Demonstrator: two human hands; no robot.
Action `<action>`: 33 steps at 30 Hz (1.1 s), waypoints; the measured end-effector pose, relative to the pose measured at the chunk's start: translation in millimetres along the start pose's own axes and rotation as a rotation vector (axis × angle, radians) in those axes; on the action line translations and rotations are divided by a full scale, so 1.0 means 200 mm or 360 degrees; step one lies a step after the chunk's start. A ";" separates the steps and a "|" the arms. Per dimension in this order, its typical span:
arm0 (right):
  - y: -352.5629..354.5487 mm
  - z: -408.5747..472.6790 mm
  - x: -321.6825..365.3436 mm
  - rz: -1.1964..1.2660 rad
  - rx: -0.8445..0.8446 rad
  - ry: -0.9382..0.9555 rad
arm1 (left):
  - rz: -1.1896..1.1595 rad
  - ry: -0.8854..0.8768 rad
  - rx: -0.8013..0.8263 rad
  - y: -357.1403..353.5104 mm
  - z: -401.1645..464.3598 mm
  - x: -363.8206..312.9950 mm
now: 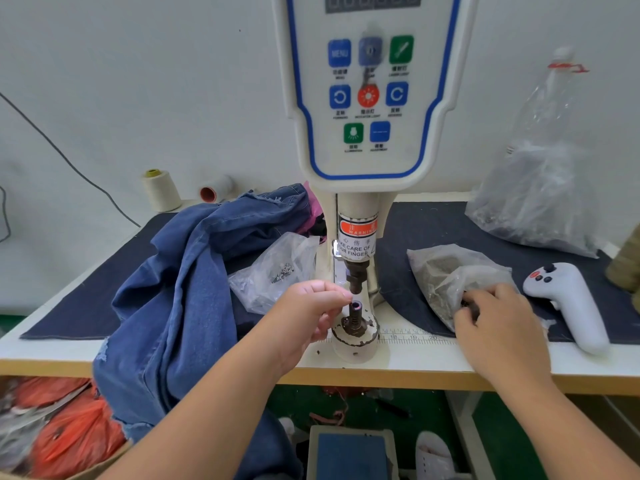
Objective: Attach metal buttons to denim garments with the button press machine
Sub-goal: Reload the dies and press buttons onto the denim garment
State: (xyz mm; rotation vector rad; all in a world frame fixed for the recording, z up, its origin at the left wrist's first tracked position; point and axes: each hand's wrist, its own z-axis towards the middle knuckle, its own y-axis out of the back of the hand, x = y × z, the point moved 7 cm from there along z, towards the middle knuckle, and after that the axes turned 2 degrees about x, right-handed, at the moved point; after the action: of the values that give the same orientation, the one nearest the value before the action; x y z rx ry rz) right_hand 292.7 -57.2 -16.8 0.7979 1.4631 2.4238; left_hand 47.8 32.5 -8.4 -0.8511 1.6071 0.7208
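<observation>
Head view: two hands, left hand (311,313) and right hand (498,327); three plastic bags (273,268).

A white worktable with a tan front edge (408,370) carries a dark navy cloth mat (433,230). Blue denim garments (180,271) drape over its left near edge. Two clear plastic bags (273,268) (446,275) flank the white press column (356,237). A white handheld controller (568,299) lies right; cream thread cones (161,188) stand far left.
</observation>
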 end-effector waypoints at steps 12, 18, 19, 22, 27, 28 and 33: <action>0.00 0.00 0.00 -0.0005 -0.0011 0.0001 | 0.0086 0.0001 -0.0021 -0.01 0.01 0.00; 0.00 0.00 0.00 0.0013 -0.0013 -0.0006 | 0.0069 -0.0021 0.0018 -0.02 0.01 -0.01; 0.00 0.00 0.00 0.0009 -0.0011 -0.0007 | 0.0074 -0.0023 0.0019 -0.02 0.01 -0.01; 0.00 0.00 0.00 0.0006 -0.0017 -0.0002 | 0.0070 -0.0033 0.0010 -0.02 0.01 -0.01; 0.00 0.00 0.00 -0.0001 -0.0030 0.0000 | 0.0058 0.0001 -0.0005 -0.02 0.01 0.00; 0.00 0.00 -0.01 -0.0002 -0.0031 -0.0001 | 0.0057 0.0015 -0.0001 -0.02 0.01 0.01; -0.01 0.00 -0.01 0.0002 -0.0028 -0.0006 | 0.0037 0.0054 0.0007 -0.02 0.02 0.01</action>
State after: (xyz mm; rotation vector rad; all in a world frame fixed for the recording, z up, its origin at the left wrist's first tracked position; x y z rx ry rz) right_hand 294.5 -57.1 -18.8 0.7994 1.4384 2.4317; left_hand 52.7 32.2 -11.4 -0.8468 1.6504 0.7228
